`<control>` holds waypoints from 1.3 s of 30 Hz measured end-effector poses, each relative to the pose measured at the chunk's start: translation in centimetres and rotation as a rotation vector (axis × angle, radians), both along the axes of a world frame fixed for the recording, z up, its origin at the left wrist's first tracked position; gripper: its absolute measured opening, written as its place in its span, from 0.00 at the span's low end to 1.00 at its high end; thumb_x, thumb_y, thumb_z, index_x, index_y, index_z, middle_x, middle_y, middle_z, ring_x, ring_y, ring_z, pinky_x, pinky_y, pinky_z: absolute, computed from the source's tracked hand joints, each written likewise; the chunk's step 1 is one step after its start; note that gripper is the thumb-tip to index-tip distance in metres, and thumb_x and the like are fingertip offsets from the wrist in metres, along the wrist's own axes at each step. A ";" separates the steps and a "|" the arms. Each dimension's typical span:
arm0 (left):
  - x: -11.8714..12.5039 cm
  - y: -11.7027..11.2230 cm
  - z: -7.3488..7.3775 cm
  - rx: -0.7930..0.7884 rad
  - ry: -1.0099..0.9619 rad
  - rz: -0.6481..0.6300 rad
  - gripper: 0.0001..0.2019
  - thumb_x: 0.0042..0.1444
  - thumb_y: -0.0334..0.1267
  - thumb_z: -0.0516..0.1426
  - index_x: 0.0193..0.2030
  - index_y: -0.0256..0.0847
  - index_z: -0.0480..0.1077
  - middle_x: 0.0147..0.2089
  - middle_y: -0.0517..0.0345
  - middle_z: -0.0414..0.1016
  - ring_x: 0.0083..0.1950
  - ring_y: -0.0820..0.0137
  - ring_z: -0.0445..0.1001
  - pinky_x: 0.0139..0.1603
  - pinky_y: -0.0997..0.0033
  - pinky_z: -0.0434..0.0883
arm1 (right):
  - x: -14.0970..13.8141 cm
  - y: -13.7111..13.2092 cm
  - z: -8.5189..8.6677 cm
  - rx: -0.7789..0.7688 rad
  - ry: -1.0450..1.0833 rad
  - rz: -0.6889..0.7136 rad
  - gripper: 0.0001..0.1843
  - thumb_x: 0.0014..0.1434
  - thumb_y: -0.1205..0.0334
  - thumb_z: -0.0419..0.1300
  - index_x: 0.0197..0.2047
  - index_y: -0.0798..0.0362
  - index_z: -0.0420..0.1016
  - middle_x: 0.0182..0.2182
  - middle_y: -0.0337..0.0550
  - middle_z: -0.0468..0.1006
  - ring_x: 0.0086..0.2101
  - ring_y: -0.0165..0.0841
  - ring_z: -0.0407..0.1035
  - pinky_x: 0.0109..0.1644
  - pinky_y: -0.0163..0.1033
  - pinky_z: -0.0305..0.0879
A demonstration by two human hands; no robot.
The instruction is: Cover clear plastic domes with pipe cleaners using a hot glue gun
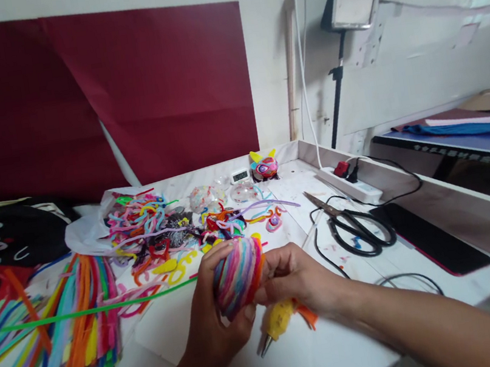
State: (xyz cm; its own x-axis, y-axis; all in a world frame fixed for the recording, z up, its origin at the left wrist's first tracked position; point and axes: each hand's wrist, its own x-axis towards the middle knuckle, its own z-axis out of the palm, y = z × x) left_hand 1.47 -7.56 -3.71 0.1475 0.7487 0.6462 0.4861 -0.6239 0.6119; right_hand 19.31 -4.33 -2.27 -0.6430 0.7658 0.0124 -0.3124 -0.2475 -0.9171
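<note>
A ball wrapped in bands of pink, blue, purple, white and red pipe cleaners [239,273] sits in my left hand [213,311], with the fingers behind it and the thumb under its front. My right hand [298,277] closes its thumb and bent fingers on the ball's right edge, where the wrapping is red and orange. Whether a loose end lies between those fingertips is hidden. A green pipe cleaner [146,297] stretches leftward from beside my left hand. Just below my right hand lies a yellow tool with a metal nozzle [278,321], like a glue gun's front, partly covered.
Bundled pipe cleaners [79,322] lie at left, with a pile of curled pieces [140,223] behind. Scissors [347,223], a phone [432,235] and a power strip [351,185] are at right. A decorated ball [265,168] and small digital timer [239,176] stand by the rear edge.
</note>
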 end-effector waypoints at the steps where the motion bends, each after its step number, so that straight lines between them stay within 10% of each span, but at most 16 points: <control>1: 0.0 -0.1 0.1 0.003 0.005 0.002 0.28 0.54 0.39 0.58 0.62 0.48 0.58 0.61 0.49 0.62 0.64 0.54 0.64 0.64 0.50 0.64 | 0.0 0.0 0.0 0.001 0.001 0.001 0.11 0.41 0.63 0.72 0.27 0.59 0.78 0.22 0.38 0.75 0.23 0.24 0.67 0.29 0.31 0.63; 39: -0.1 0.1 -0.4 0.050 0.050 0.032 0.31 0.56 0.39 0.57 0.65 0.47 0.54 0.63 0.44 0.60 0.65 0.50 0.63 0.63 0.45 0.66 | -0.3 0.0 1.0 0.021 0.052 0.072 0.17 0.41 0.54 0.74 0.29 0.57 0.79 0.24 0.37 0.76 0.25 0.26 0.70 0.32 0.32 0.67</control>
State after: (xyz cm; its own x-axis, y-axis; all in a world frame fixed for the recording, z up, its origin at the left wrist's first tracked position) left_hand 1.37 -7.46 -4.07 0.1572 0.7203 0.6756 0.5354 -0.6370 0.5546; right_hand 19.05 -4.35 -1.31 -0.6942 0.7171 0.0624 -0.3416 -0.2519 -0.9055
